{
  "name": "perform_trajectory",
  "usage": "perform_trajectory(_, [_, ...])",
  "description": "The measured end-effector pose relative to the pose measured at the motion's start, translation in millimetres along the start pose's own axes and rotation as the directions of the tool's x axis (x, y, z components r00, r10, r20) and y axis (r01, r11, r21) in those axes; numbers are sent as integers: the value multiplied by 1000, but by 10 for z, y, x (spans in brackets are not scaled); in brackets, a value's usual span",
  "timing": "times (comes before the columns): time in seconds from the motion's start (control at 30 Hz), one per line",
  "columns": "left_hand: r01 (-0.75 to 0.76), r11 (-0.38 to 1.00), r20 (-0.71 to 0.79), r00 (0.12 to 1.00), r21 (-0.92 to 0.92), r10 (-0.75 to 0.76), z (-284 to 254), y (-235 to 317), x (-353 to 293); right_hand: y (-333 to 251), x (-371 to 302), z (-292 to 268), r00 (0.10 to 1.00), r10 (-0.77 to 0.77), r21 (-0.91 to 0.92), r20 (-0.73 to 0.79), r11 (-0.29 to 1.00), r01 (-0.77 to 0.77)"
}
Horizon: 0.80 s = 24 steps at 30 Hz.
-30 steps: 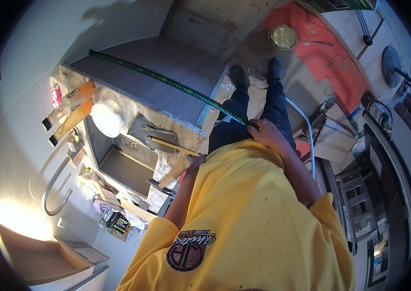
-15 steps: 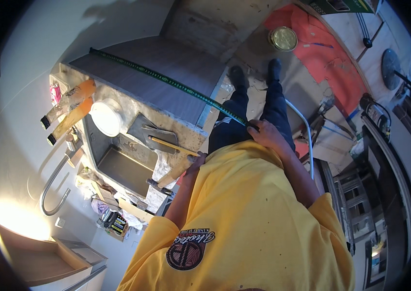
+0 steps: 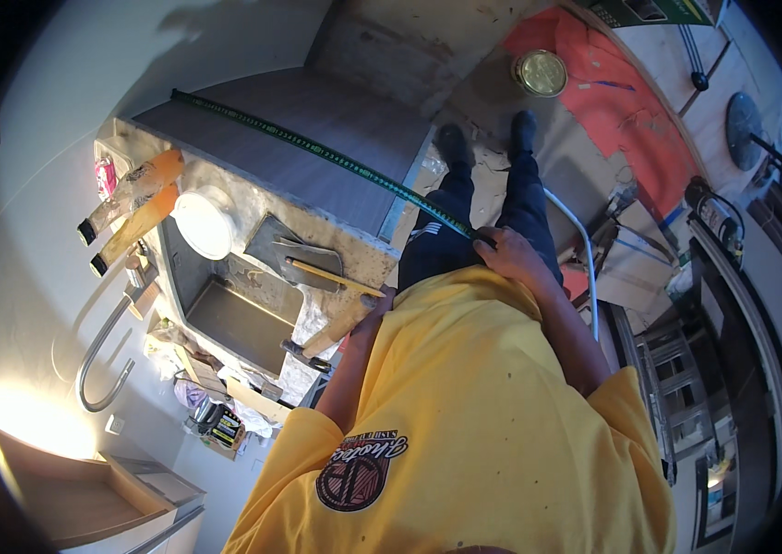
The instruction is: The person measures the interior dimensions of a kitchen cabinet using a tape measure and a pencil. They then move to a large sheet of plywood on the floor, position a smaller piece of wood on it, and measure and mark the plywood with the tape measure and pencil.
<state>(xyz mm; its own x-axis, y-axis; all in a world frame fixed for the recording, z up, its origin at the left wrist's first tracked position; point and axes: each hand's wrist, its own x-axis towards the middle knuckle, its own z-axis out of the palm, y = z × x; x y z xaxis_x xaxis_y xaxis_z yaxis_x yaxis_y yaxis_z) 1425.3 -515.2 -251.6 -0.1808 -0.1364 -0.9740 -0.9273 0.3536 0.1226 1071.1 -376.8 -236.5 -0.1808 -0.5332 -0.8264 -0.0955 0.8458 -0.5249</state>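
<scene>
My right hand (image 3: 509, 256) is closed around the dark case of a tape measure (image 3: 481, 238) in front of my waist. Its green blade (image 3: 317, 150) runs out to the far left, across a grey wood-look panel (image 3: 271, 111), up to the panel's far corner. At my left side, my left hand (image 3: 378, 309) is closed on the near end of a long yellow pencil (image 3: 331, 276), which points left over the counter. The fingers are partly hidden against my shirt. Just below the pencil, a wooden-handled hammer (image 3: 334, 328) lies by the sink, its handle end close to that hand.
On the stone counter stand a white tub (image 3: 204, 224), two orange-handled tools (image 3: 137, 231) and dark flat plates (image 3: 285, 251). Beyond them are a sink (image 3: 234, 319) and a curved faucet (image 3: 86, 369). A round tin (image 3: 540, 74) sits on the floor past my feet; a pale hose (image 3: 585, 240) curves at right.
Almost nothing differs. The pencil and both hands have shifted very slightly, and the tape blade stays stretched over the panel.
</scene>
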Motion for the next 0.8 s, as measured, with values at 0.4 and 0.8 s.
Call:
perform_trajectory(0.4, [0,1000,-14,1000,3,0,3,68,101,23,0,36,999,-23,2,-25,1000,23])
perform_trajectory(0.8, [1,997,-56,998,-77,-5,-93,265,109,64,3,57,998,-51,22,-46,998,52])
